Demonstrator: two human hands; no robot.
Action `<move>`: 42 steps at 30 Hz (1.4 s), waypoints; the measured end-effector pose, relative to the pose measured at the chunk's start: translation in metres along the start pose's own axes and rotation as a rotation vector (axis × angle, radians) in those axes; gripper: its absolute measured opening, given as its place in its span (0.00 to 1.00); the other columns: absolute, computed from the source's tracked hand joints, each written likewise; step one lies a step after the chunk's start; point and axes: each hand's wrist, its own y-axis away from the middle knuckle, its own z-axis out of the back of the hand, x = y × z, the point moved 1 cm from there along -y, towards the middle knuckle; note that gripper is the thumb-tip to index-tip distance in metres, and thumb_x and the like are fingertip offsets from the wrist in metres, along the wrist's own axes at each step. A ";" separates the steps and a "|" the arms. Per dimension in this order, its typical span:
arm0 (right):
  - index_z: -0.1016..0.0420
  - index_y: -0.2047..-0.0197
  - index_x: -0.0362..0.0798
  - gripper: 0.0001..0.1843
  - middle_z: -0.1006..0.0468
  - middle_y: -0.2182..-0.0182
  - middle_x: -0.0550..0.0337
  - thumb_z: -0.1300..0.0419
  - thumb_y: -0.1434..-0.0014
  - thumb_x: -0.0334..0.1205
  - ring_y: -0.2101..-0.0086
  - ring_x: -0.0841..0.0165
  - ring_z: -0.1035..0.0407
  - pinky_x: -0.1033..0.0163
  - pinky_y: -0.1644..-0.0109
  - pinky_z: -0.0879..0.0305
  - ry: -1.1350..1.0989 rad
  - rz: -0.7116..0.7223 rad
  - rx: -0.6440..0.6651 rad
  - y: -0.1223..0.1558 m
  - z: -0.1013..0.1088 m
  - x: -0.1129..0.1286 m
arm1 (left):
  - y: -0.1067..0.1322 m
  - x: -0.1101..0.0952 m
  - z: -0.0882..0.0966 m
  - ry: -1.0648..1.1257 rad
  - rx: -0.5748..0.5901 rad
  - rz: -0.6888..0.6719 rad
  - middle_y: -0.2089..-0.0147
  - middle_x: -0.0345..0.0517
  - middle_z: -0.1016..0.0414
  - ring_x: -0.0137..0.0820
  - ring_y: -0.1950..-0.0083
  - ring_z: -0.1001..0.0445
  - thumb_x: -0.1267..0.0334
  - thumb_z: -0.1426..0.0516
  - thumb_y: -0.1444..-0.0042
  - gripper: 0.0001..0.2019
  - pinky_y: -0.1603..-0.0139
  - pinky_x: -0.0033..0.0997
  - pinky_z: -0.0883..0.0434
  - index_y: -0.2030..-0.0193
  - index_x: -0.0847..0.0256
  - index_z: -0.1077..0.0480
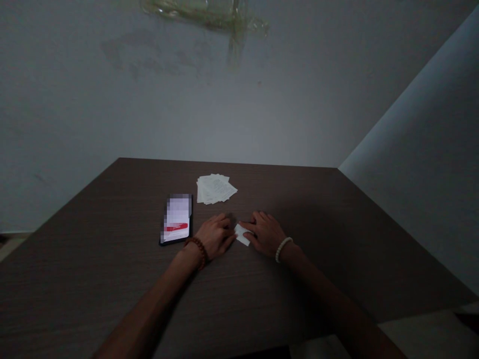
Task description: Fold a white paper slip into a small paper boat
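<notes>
A small piece of white paper [243, 236] lies on the table between my two hands. My left hand [215, 235], with a brown bead bracelet at the wrist, is closed at the paper's left edge, thumb and forefinger together there. From the other side my right hand [266, 232], wearing a pale bead bracelet, holds the paper with thumb and forefinger; its fingertips cover part of the sheet. Beyond my left hand, a loose fanned pile of printed paper slips [215, 189] rests on the tabletop.
A phone [177, 219] with a lit, partly blurred screen lies just left of my left hand. The dark wood-grain table [299, 194] meets a stained grey wall [239, 114] at its far edge. A slanted wall surface [422, 149] rises on the right.
</notes>
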 end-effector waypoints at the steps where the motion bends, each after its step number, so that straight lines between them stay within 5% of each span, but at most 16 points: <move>1: 0.34 0.41 0.57 0.20 0.34 0.59 0.53 0.48 0.36 0.47 0.59 0.63 0.41 0.59 0.57 0.48 -0.001 0.012 0.002 -0.001 -0.001 -0.002 | 0.000 0.001 -0.001 0.036 0.000 -0.008 0.66 0.48 0.32 0.37 0.60 0.36 0.60 0.50 0.38 0.15 0.61 0.36 0.35 0.68 0.60 0.24; 9: 0.26 0.48 0.54 0.15 0.33 0.60 0.56 0.44 0.38 0.43 0.59 0.65 0.41 0.60 0.56 0.47 -0.115 0.069 -0.084 -0.009 -0.015 -0.016 | 0.000 0.011 -0.016 0.197 -0.105 -0.007 0.56 0.47 0.26 0.36 0.54 0.34 0.66 0.48 0.39 0.11 0.53 0.37 0.33 0.65 0.59 0.24; 21: 0.29 0.47 0.55 0.17 0.33 0.61 0.54 0.47 0.37 0.35 0.61 0.64 0.43 0.60 0.60 0.51 -0.008 0.176 -0.028 -0.008 -0.004 -0.005 | 0.000 0.004 -0.013 0.016 -0.041 -0.012 0.54 0.46 0.24 0.38 0.56 0.32 0.66 0.50 0.38 0.12 0.55 0.40 0.32 0.63 0.59 0.24; 42: 0.29 0.47 0.53 0.17 0.32 0.60 0.55 0.48 0.38 0.34 0.59 0.64 0.42 0.60 0.58 0.50 -0.040 0.105 -0.047 -0.004 -0.003 0.003 | -0.004 0.000 -0.013 -0.058 -0.033 -0.010 0.66 0.49 0.23 0.38 0.59 0.32 0.65 0.50 0.39 0.13 0.58 0.38 0.31 0.68 0.62 0.26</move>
